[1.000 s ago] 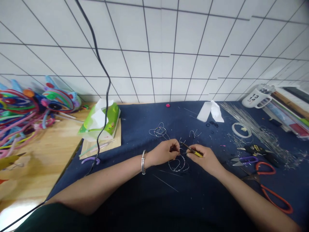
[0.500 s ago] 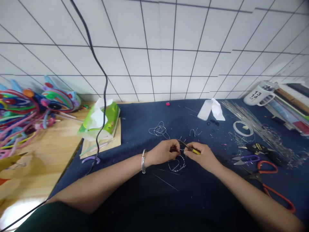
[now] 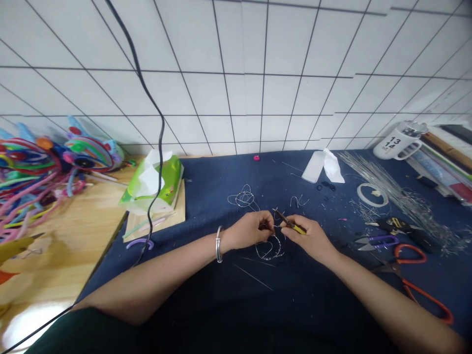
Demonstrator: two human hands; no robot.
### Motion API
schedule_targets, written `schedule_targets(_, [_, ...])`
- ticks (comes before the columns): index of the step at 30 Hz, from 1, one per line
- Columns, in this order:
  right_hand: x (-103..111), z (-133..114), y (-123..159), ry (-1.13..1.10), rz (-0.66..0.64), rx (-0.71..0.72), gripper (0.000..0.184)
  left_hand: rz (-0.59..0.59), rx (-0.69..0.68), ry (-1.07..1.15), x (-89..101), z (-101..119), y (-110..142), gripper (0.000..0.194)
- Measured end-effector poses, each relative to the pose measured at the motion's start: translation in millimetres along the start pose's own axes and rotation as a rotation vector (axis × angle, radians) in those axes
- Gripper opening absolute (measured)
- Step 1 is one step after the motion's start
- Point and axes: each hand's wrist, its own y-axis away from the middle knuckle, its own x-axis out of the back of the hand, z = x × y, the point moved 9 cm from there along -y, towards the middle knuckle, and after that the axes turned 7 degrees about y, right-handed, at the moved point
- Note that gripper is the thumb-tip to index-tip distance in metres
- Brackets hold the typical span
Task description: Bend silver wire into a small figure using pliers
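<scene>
My left hand (image 3: 261, 227) is closed in a pinch on a thin silver wire ring (image 3: 268, 256), which hangs below the fingertips. My right hand (image 3: 308, 236) is wrapped round a pair of pliers (image 3: 285, 220) with yellow handles, their dark jaws pointing up and left, just right of my left fingers. The right fingertips are close to the wire too; whether they touch it I cannot tell. Beyond my left hand lies a loose tangle of wire (image 3: 245, 197). Small bent wire pieces (image 3: 298, 201) lie beyond the pliers, and straight wires (image 3: 252, 276) nearer me.
At right lie orange-handled scissors (image 3: 411, 268), purple snips (image 3: 379, 242), a wire coil (image 3: 372, 195) and a bundle of straight wires (image 3: 383, 182). A white mug (image 3: 396, 142) stands behind. A green tissue pack (image 3: 157, 184) is at left, with a black cable (image 3: 161, 142) hanging before it.
The pliers' jaws have swung slightly away from my left fingertips, showing more of the tool's head. My left hand keeps its pinch on the wire, nearly still.
</scene>
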Motion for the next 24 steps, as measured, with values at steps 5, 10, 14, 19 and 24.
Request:
schedule_targets(5, [21,-18,16,0.331,0.009,0.247,0.028,0.036,-0.018,-0.067,7.4,4,0,0.01])
schedule_targets(10, [46,-20,28,0.644,0.112,0.342,0.024,0.077,-0.028,-0.068,14.4,6,0,0.008])
schedule_targets(14, [55,-13,27,0.793,0.203,0.286,0.024,0.065,-0.037,-0.042,13.9,7,-1,0.008])
schedule_targets(19, [33,-10,24,0.846,0.107,0.302,0.026,0.055,-0.042,-0.05,11.3,8,-1,0.009])
schedule_targets(24, [21,-7,24,0.84,0.058,0.294,0.026,0.046,-0.037,-0.062,9.1,7,-1,0.009])
